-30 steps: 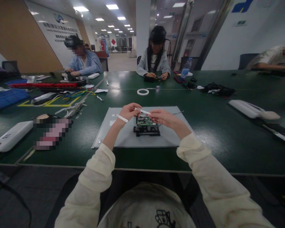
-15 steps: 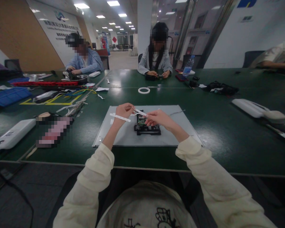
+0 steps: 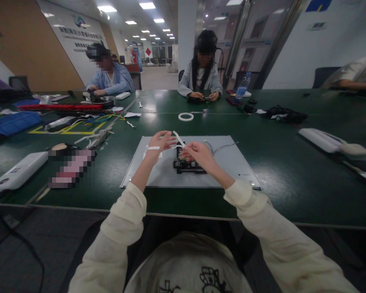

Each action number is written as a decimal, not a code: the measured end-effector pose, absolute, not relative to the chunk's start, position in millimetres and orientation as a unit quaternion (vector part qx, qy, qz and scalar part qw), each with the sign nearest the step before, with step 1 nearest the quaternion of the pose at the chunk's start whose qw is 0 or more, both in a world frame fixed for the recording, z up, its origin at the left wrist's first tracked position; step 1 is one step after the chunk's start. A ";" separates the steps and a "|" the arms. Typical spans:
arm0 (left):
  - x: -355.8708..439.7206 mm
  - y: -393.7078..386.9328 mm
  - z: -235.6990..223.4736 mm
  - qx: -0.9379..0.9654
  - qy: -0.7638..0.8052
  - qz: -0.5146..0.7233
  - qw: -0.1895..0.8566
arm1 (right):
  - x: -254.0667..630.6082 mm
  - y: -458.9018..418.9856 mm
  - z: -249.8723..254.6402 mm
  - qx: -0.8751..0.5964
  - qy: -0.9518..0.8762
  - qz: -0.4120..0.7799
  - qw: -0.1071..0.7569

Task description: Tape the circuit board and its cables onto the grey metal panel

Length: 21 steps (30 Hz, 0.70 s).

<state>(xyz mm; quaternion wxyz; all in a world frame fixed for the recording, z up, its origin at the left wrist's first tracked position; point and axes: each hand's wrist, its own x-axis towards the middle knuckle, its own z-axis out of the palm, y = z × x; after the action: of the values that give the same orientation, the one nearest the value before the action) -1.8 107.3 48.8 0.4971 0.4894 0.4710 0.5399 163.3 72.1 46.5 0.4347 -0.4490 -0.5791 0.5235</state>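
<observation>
My right hand (image 3: 199, 155) pinches the lower end of a strip of white tape (image 3: 179, 138) that slants up and to the left. Across from it, my left hand (image 3: 161, 142) has its fingers spread, close to the strip's upper end. More white tape (image 3: 153, 148) lies across the back of that hand near the wrist. Below both hands a black frame with a green circuit board (image 3: 189, 167) rests on a pale grey board (image 3: 140, 179); the right hand hides part of it. A thin grey cable (image 3: 224, 146) runs off to its right.
A roll of white tape (image 3: 186, 116) lies beyond the board. To the left are a white power bank-like box (image 3: 20, 171), a pink blurred object (image 3: 71, 169), cables and a blue tray (image 3: 15, 123). A white device (image 3: 320, 139) is at right. Co-workers (image 3: 201, 77) sit across.
My left fingers have come off the tape strip and spread. The strip, now in my right hand alone, points more steeply upward, and my right hand has shifted slightly left.
</observation>
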 end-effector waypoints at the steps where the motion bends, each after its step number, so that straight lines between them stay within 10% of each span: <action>1: -0.3 105.7 49.0 0.479 0.463 0.519 0.535 | 164.5 72.3 46.6 -0.445 -0.578 0.517 0.448; 21: 8.4 113.7 38.7 0.509 0.445 0.610 0.413 | 161.2 63.1 51.6 -0.445 -0.600 0.497 0.440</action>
<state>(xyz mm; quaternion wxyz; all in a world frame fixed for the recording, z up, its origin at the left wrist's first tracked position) 8.4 113.7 38.7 0.4130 0.5092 0.4453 0.6099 161.2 63.1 51.6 0.4404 -0.4455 -0.6002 0.4974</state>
